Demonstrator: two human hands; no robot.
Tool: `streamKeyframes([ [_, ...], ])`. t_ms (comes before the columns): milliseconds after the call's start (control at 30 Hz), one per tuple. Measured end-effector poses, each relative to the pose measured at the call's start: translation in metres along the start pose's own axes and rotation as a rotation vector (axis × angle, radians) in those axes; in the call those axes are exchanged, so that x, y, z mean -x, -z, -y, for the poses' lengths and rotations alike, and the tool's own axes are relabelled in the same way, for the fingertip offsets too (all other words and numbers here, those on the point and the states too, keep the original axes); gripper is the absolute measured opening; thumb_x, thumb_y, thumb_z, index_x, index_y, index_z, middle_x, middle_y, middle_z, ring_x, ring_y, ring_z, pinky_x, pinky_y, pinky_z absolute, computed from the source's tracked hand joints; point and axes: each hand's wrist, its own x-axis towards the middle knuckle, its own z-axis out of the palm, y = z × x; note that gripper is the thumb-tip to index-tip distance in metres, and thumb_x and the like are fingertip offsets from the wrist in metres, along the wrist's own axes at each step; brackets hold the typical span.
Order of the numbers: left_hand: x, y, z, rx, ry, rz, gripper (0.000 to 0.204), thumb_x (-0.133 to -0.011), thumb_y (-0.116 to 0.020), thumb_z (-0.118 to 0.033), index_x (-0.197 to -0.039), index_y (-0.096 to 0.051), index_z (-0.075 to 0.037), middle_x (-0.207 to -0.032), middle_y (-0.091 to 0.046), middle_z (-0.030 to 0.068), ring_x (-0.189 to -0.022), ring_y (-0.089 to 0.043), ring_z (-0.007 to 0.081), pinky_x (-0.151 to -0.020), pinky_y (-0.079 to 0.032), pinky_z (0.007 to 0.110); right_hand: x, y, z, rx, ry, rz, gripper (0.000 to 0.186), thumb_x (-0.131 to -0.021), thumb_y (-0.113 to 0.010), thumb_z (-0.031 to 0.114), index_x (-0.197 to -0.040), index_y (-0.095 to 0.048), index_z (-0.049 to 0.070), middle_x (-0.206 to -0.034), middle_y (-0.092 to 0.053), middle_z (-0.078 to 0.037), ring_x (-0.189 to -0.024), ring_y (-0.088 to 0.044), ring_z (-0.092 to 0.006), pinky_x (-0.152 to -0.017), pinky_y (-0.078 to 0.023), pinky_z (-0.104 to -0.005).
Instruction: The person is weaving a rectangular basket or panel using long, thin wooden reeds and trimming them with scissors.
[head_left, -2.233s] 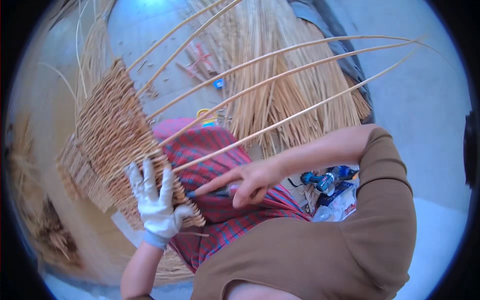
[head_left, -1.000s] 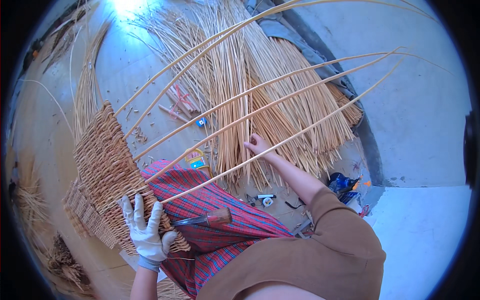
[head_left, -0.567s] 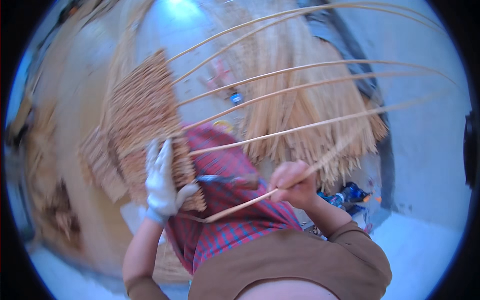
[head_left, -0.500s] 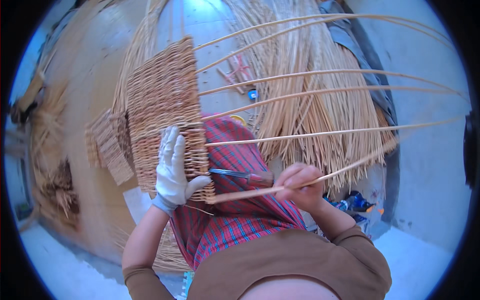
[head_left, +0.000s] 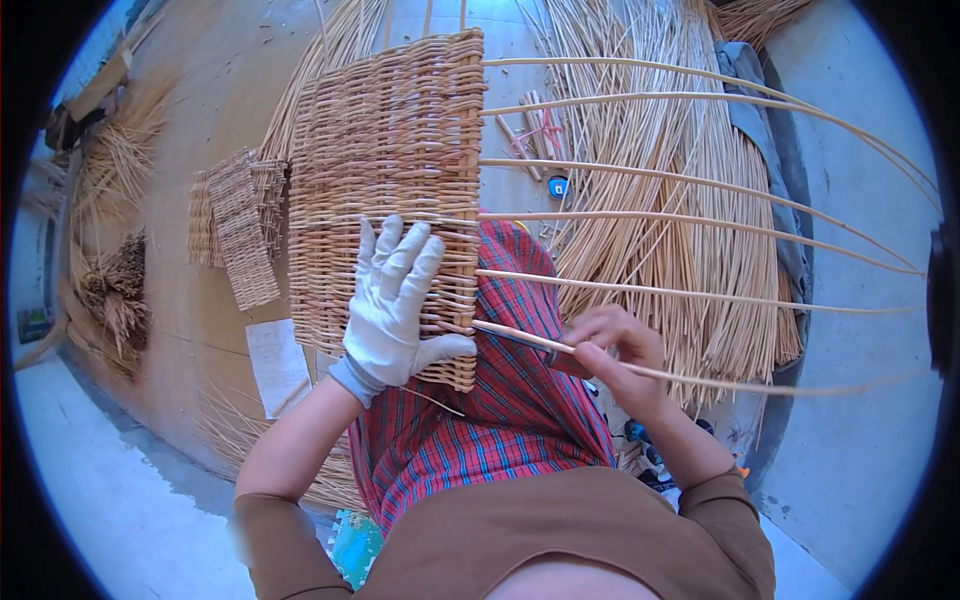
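The woven wicker panel (head_left: 385, 140) sits beside the plaid cloth (head_left: 470, 440), under the splayed, gloved left hand (head_left: 395, 300). The bare right hand (head_left: 622, 362) pinches a pale rod (head_left: 700, 380), its tip at the panel's right edge.

I'm in a cane-weaving workshop: heaped canes (head_left: 690, 230) lie beyond my right grip (head_left: 622, 362), small woven panels (head_left: 243, 225) and straw bundles (head_left: 118, 305) left of my left grip (head_left: 393, 300).

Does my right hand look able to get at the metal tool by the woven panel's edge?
Probably yes: the right hand is right beside the handle of the metal tool, though the pale rod it holds runs close alongside.
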Motion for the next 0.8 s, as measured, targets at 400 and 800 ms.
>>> streamKeyframes([
  [400,-0.004,-0.003,0.006,-0.096,-0.059,0.092,0.11,-0.079,-0.065,-0.08,-0.161,-0.042,-0.011,-0.168,-0.036,0.0169,-0.16,-0.015,0.0481,-0.128,-0.005,0.071,-0.081,0.002,0.0,0.301,-0.153,0.803,0.046,-0.111,-0.043,0.03,-0.153,-0.056,0.014,-0.124,-0.071,-0.021,-0.106,-0.071,-0.0388,-0.097,-0.056,-0.0482],
  [800,0.006,0.031,-0.014,0.109,0.006,0.214,0.126,-0.066,-0.061,-0.091,-0.163,-0.042,-0.012,-0.169,-0.037,0.0166,-0.16,-0.022,0.0439,-0.129,-0.002,0.066,-0.086,0.012,0.011,0.404,-0.258,0.88,0.048,-0.111,-0.043,0.034,-0.156,-0.054,0.02,-0.104,-0.075,-0.013,-0.089,-0.074,-0.0268,-0.084,-0.058,-0.0406],
])
